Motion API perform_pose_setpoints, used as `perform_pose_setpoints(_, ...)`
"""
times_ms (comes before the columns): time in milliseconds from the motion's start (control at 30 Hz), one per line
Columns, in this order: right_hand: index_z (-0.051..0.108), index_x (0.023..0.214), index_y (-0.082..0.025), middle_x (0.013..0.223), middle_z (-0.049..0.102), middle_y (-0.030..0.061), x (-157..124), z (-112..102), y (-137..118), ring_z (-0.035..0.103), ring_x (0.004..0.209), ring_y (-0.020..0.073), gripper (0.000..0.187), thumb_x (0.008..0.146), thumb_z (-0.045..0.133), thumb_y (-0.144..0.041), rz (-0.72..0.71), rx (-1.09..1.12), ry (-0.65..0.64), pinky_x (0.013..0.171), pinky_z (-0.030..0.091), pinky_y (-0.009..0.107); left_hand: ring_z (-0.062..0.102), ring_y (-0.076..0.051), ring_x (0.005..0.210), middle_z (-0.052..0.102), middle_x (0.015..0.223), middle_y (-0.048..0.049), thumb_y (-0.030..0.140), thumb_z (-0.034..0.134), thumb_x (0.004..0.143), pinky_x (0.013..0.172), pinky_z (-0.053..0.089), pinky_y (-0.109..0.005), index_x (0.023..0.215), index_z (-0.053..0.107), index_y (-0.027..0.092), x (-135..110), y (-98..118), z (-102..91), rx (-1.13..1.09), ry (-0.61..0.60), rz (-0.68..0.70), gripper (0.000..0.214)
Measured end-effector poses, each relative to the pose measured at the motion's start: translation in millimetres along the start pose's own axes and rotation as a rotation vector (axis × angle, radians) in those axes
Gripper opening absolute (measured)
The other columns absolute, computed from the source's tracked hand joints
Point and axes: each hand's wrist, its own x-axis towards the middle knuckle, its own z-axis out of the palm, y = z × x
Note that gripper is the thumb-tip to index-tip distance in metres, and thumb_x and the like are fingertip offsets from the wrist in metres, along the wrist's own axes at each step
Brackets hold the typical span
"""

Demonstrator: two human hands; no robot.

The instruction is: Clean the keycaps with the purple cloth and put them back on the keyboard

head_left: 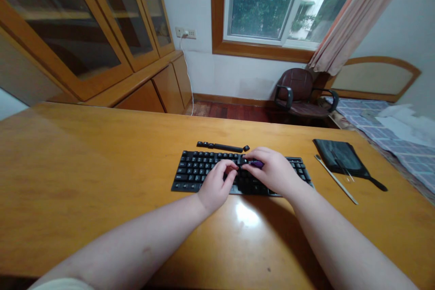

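A black keyboard [191, 171] lies on the wooden desk, with a row of its bottom keys gone along the front edge. My right hand [272, 168] is over its middle, closed around a small purple-handled tool [257, 163] whose kind I cannot make out. A small dark piece, perhaps a keycap, shows at the fingertips of that hand. My left hand [218, 183] rests over the keys just to the left, fingers curled, thumb and index tips slightly apart with nothing visible between them. Behind the keyboard sit several loose keycaps [205, 144], a long spacebar [228, 147] and a single keycap [246, 148].
To the right lie a black pouch [340, 156] with thin wire tools [343, 167] on it and a pale slender stick [336, 180]. The desk [102, 158] extends leftward. Beyond it stand a glass-fronted cabinet [142, 68], an office chair [299, 88] and a bed [367, 113].
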Motion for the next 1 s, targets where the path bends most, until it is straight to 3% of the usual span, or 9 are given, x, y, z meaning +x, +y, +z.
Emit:
perform_pose_setpoints(100, 0.068, 0.097, -0.022, 0.091, 0.068, 0.004, -10.4, 13.7, -5.7, 0.063, 0.083, 0.0159, 0.017, 0.082, 0.064, -0.03, -0.12, 0.117, 0.038, 0.077, 0.05, 0.028, 0.058, -0.018, 0.091, 0.06, 0.096, -0.0063, 0.022, 0.04, 0.092, 0.082, 0.047, -0.032, 0.101, 0.052, 0.018, 0.9, -3.9, -0.1, -0.013, 0.006, -0.029, 0.015)
perform_pose_setpoints(233, 0.069, 0.099, -0.022, 0.092, 0.067, 0.0049, -10.3, 26.5, 2.0, 0.063, 0.082, 0.0161, 0.019, 0.083, 0.062, -0.031, -0.165, 0.152, 0.064, 0.076, 0.051, 0.028, 0.056, -0.017, 0.086, 0.059, 0.089, -0.004, 0.024, 0.037, 0.094, 0.079, 0.045, -0.03, 0.094, 0.055, 0.018, 3.5, -2.3, -3.6, -0.046, -0.069, -0.029, 0.019)
perform_pose_setpoints(367, 0.068, 0.1, -0.023, 0.088, 0.066, 0.0044, -8.3, 25.3, 5.1, 0.062, 0.079, 0.0161, 0.019, 0.084, 0.061, -0.03, -0.175, 0.158, 0.043, 0.074, 0.05, 0.028, 0.055, -0.015, 0.081, 0.057, 0.084, -0.0024, 0.028, 0.038, 0.093, 0.076, 0.044, -0.029, 0.089, 0.054, 0.018, 5.5, 0.0, -6.0, -0.15, -0.105, -0.082, 0.019)
perform_pose_setpoints(500, 0.055, 0.11, -0.022, 0.091, 0.061, 0.0045, -11.5, 21.2, 2.9, 0.059, 0.083, 0.0172, 0.029, 0.082, 0.059, -0.024, -0.161, 0.278, 0.052, 0.077, 0.048, 0.031, 0.054, -0.014, 0.072, 0.055, 0.077, -0.0005, 0.037, 0.04, 0.093, 0.07, 0.044, -0.028, 0.092, 0.05, 0.019, 5.1, -1.6, -2.6, -0.368, -0.069, -0.186, 0.021)
perform_pose_setpoints(633, 0.046, 0.089, -0.022, 0.085, 0.053, 0.0027, -15.3, 26.8, 0.7, 0.052, 0.077, 0.0157, 0.009, 0.082, 0.048, -0.016, -0.182, 0.506, 0.137, 0.073, 0.047, 0.032, 0.051, -0.012, 0.07, 0.053, 0.077, -0.0002, 0.044, 0.043, 0.091, 0.069, 0.043, -0.028, 0.093, 0.047, 0.018, 4.5, -3.4, 3.0, -0.651, -0.041, -0.279, 0.026)
perform_pose_setpoints(733, 0.047, 0.08, -0.022, 0.083, 0.054, 0.0028, -15.5, 35.0, -3.3, 0.052, 0.076, 0.0157, 0.007, 0.084, 0.052, -0.018, -0.197, 0.536, 0.159, 0.072, 0.046, 0.032, 0.049, -0.011, 0.07, 0.051, 0.08, -0.0001, 0.045, 0.049, 0.088, 0.068, 0.043, -0.026, 0.095, 0.046, 0.019, 4.3, -4.1, 6.2, -0.796, -0.037, -0.344, 0.028)
perform_pose_setpoints(1000, 0.06, 0.073, -0.02, 0.075, 0.061, 0.0026, -13.0, 43.8, -11.1, 0.057, 0.074, 0.0154, 0.012, 0.084, 0.061, -0.025, -0.117, 0.452, 0.151, 0.07, 0.046, 0.028, 0.046, -0.011, 0.067, 0.048, 0.075, 0.0021, 0.044, 0.047, 0.087, 0.065, 0.042, -0.025, 0.096, 0.045, 0.02, 0.8, -2.3, 10.6, -0.783, -0.033, -0.406, 0.026)
